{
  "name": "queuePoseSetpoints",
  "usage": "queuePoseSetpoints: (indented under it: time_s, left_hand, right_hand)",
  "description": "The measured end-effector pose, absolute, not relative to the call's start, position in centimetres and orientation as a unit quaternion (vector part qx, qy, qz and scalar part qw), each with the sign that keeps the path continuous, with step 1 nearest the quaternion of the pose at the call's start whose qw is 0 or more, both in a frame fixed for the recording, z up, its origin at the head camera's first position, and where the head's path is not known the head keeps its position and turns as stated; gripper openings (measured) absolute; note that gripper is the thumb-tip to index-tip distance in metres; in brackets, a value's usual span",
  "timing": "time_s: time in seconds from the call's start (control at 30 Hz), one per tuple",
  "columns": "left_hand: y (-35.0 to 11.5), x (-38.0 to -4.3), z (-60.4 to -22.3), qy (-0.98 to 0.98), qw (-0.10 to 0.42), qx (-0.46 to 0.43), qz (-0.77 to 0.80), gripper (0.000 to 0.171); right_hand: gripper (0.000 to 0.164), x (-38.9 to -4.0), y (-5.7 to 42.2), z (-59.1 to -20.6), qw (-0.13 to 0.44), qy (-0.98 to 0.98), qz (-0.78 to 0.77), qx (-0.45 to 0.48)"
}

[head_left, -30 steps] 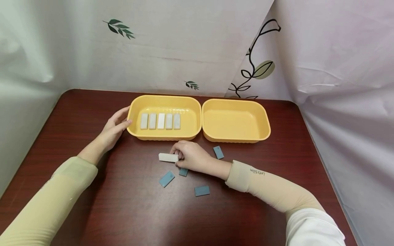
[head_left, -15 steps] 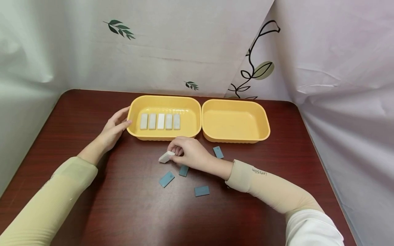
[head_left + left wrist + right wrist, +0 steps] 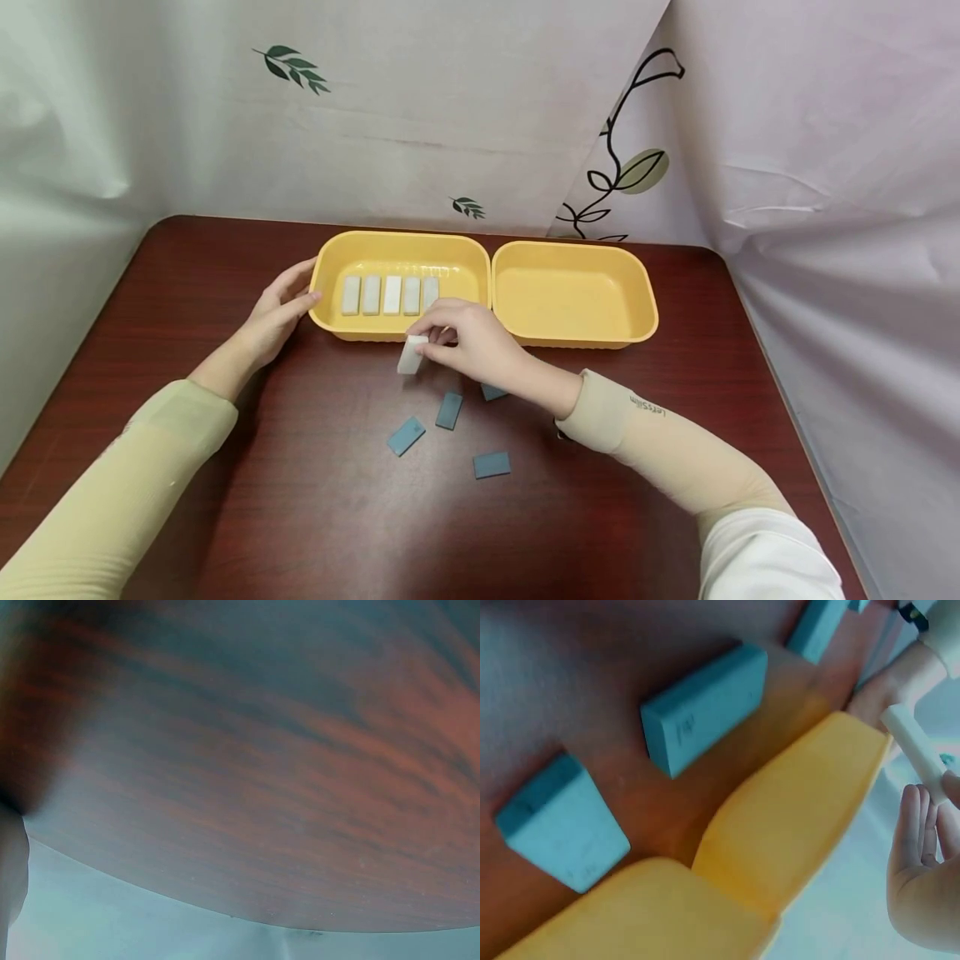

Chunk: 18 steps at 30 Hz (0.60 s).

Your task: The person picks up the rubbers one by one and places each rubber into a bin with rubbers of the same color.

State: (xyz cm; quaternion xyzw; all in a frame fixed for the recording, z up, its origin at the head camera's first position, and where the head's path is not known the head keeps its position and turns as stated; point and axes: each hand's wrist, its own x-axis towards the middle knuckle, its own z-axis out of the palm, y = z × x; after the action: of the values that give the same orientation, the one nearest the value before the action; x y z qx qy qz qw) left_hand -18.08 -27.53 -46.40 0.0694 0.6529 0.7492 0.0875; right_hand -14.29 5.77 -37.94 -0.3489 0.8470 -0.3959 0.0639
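Pinched near its upper end between the thumb and fingers of the right hand (image 3: 476, 342), a white block (image 3: 410, 357) is held steeply tilted just in front of the near wall of the left yellow tray (image 3: 405, 250); a shadow beneath it suggests that it is clear of the table (image 3: 315, 500). At the left end of that tray the left hand (image 3: 279, 317) rests with its thumb at the rim and its fingers, lightly bent, along the outside; it lifts nothing. Inside the tray lie five pale blocks (image 3: 392, 295) in a row, the rightmost partly covered by the right hand. Right of the tray, just beside it, stands a second yellow tray (image 3: 573, 342). In front of the tray four blue blocks (image 3: 449, 411) lie scattered, one partly hidden below the right wrist. Likely faults: with the pinch confined to one end, the block could pivot or slip if pressure eased. Its low free end could strike the tray's near rim if the hand advanced without enough height. Fingers reaching low over the row could push its rightmost member askew, and pressure from the left hand could shift the tray.
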Motion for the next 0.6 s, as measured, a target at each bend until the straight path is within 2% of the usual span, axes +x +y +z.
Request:
queuePoseSetpoints:
  time_s: [0.6]
  left_hand:
    - [-27.6,-18.2,-46.7,0.652,0.081,0.067,0.751,0.051]
  right_hand:
    - [0.015,-17.8,7.1,-35.5,0.032,0.861,-0.426,-0.277]
